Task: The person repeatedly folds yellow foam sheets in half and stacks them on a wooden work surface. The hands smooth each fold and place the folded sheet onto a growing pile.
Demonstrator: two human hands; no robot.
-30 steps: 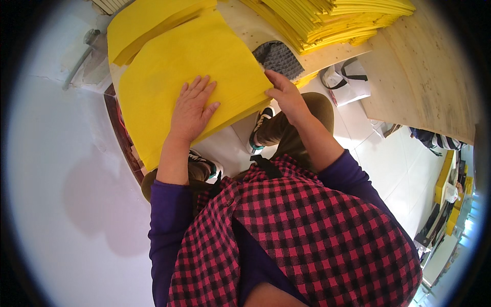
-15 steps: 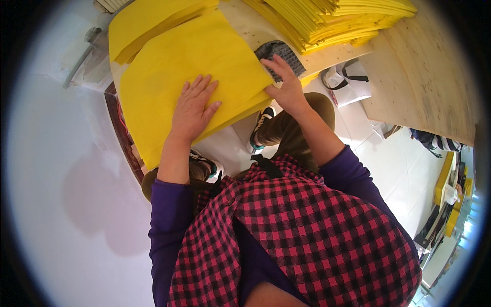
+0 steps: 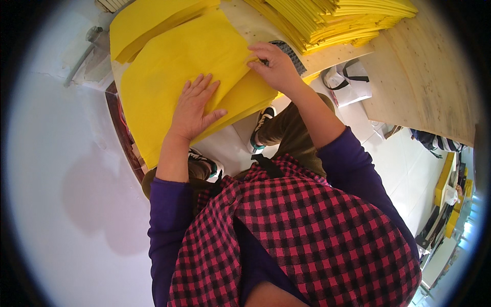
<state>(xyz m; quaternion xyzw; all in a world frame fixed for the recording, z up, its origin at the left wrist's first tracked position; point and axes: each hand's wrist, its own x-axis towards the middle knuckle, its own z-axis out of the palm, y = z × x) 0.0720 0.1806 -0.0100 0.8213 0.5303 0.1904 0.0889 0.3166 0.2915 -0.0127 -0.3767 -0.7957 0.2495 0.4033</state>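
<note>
A pile of large yellow sheets, cloth-like or paper, lies before me on the table. My left hand (image 3: 193,111) rests flat on the top yellow sheet (image 3: 169,71), fingers stretched and thumb apart. At the pile's right side, my right hand (image 3: 276,66) pinches that sheet's right edge between thumb and fingers. The edge is raised and drawn leftward, baring the yellow sheets beneath (image 3: 251,97). Behind my right hand lies a dark grey textured pad (image 3: 293,55), partly hidden by it.
A tall stack of folded yellow pieces (image 3: 317,25) stands at the far right of the table, and another yellow pile (image 3: 146,28) at far left. A pale wooden board (image 3: 419,82) is on the right. Below it sits a white bag (image 3: 355,87) with dark handles.
My right hand has moved left and closed on the top sheet's edge, lifting it away from the sheets below. My left hand stays nearly in place, its thumb spread slightly wider.
</note>
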